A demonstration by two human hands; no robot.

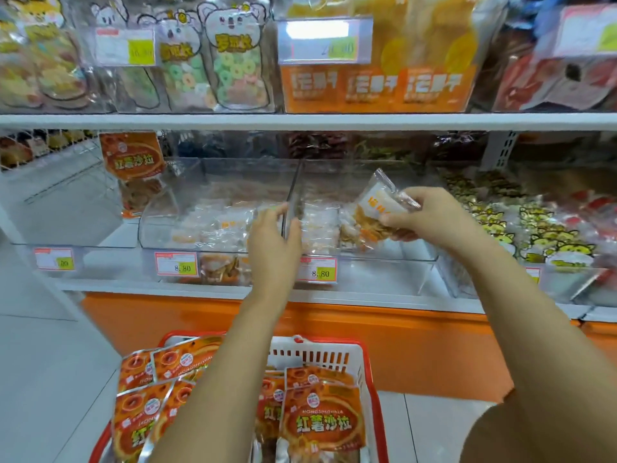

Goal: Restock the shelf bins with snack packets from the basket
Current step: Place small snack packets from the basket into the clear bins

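right hand [430, 215]: the grip pinches a clear snack packet [377, 208] by one edge, above the right shelf bin [384, 259]. it looks light, crinkly and slick, with brittle contents, so hold the seam and don't squeeze. left hand [273, 235] is at the divider [293, 192], grip unclear. the basket [334, 355] sits below.

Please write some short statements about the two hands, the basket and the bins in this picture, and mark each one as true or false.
1. The right hand holds a small clear packet over a clear bin. True.
2. The basket is empty. False: it holds orange packets.
3. The left hand also holds a packet. False: it grips the divider between two bins.
4. The two price labels nearest the left hand both read 8.80. True.
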